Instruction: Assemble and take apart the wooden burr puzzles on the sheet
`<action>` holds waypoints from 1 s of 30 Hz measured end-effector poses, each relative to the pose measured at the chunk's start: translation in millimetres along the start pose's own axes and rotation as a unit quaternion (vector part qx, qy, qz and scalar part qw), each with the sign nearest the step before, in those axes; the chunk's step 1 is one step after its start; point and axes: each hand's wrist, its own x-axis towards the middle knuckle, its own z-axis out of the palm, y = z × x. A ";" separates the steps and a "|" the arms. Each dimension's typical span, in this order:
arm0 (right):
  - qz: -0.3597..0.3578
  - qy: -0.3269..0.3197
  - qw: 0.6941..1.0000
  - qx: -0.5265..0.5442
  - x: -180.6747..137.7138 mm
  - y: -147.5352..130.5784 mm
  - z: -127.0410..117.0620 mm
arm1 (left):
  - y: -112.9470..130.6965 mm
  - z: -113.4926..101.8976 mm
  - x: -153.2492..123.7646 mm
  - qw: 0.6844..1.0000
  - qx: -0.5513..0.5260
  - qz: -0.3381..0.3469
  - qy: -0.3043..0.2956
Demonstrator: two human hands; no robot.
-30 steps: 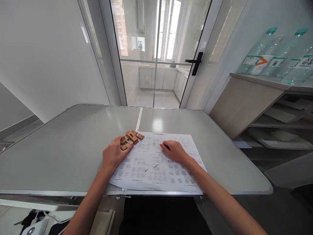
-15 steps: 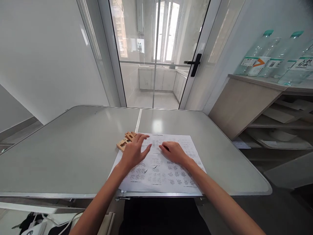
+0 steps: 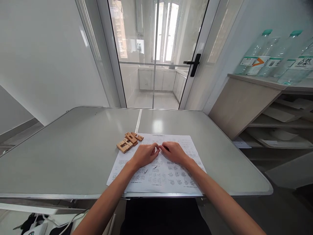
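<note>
My left hand (image 3: 146, 154) rests over the printed paper (image 3: 158, 187), its thumb and fingers drawn together in a pinch. Close beside it, my right hand (image 3: 174, 152) lies on the same paper with its fingers curled closed. The fingertips of both hands meet or nearly meet. Whatever they hold, if anything, is too small or too hidden to name. Several wooden block pieces (image 3: 127, 145) with slots and cut-outs lie in a cluster beyond my left hand, at the paper's far left corner. Rows of small line drawings and text cover the paper.
The grey folding table (image 3: 61, 156) has a seam down its middle. Beyond it stands a glass door with a black handle (image 3: 195, 65). To the right, several plastic bottles (image 3: 271, 58) stand on a wooden shelf unit (image 3: 251, 94). Cables (image 3: 66, 225) lie below the table at left.
My left hand has moved right and nearer, away from the wooden pieces to my right hand, and its spread fingers have come together. My right hand stays put.
</note>
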 end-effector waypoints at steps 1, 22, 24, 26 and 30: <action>0.002 -0.001 1.000 0.002 -0.1 -0.5 -0.3 | -0.2 0.2 -0.1 1.000 0.000 0.000 0.001; -0.003 0.008 1.000 0.010 -0.9 2.8 3.0 | -1.3 4.3 -0.7 1.000 -0.007 0.000 0.013; -0.003 0.009 1.000 0.007 -0.6 3.4 3.5 | -1.1 4.3 -0.6 1.000 -0.006 0.000 0.013; -0.003 0.009 1.000 0.008 -0.5 3.8 3.7 | -1.0 4.4 -0.4 1.000 -0.006 0.001 0.013; -0.001 0.008 1.000 0.016 -0.7 3.1 3.0 | -1.2 4.8 -0.3 1.000 -0.004 0.003 0.012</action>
